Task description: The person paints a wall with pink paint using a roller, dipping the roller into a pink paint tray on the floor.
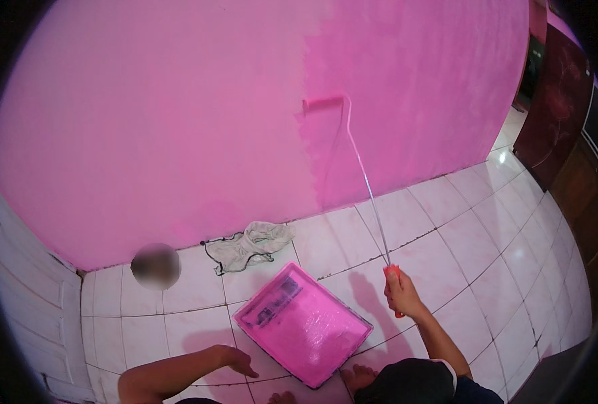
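Observation:
My right hand [401, 293] is wrapped round the red handle of a long-framed paint roller [366, 172]. The roller's pink sleeve [324, 104] lies against the wall [178, 114], at the border where darker fresh pink on the right meets paler pink on the left. At the lower left my left hand [235, 359] hangs empty, its fingers stretched out and apart from anything. Between my hands a paint tray [326, 330] coated with wet pink paint rests on the floor, with dark patches showing at its far-left end.
A crumpled pale cloth [248, 246] with dark edging lies on the tiled floor [447, 262] near the wall's foot. Left of it is a blurred round shape [156, 266]. A white panelled door [26, 289] stands at far left, a dark red panel [560, 101] at far right. My bare feet are by the tray.

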`<act>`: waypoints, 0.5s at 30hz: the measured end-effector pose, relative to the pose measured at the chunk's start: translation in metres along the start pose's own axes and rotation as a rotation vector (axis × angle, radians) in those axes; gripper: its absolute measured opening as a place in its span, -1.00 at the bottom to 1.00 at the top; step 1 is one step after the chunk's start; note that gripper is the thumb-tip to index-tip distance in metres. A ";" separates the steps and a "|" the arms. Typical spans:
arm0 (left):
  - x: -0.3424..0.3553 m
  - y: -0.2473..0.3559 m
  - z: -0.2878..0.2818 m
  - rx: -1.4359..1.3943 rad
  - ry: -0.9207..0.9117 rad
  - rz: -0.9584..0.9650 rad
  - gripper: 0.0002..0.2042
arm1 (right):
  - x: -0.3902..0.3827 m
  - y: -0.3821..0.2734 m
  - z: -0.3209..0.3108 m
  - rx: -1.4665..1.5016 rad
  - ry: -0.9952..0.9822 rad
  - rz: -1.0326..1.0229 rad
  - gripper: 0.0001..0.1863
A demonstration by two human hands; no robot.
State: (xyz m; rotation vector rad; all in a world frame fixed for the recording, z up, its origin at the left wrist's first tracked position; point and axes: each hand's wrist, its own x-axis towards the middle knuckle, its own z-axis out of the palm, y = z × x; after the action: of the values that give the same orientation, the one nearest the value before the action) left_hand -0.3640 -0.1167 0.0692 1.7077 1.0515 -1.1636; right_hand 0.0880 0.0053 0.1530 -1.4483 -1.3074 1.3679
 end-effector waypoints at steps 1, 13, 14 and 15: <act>-0.013 0.019 -0.014 -0.002 0.009 0.010 -0.30 | 0.003 -0.025 -0.005 -0.029 -0.027 -0.076 -0.50; 0.037 0.068 -0.015 -0.120 0.058 0.725 -0.57 | 0.000 0.003 0.021 0.006 0.040 -0.007 -0.47; 0.033 0.066 -0.005 -0.280 0.036 0.659 -0.57 | -0.010 0.014 0.030 0.106 -0.041 0.090 -0.50; 0.045 0.062 0.006 -0.282 0.034 0.658 -0.57 | -0.011 0.040 0.034 0.160 -0.073 0.053 -0.53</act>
State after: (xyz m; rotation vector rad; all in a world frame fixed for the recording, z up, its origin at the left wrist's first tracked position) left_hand -0.2977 -0.1342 0.0344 1.6597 0.5589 -0.5388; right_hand 0.0630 -0.0177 0.1119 -1.3440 -1.1822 1.5364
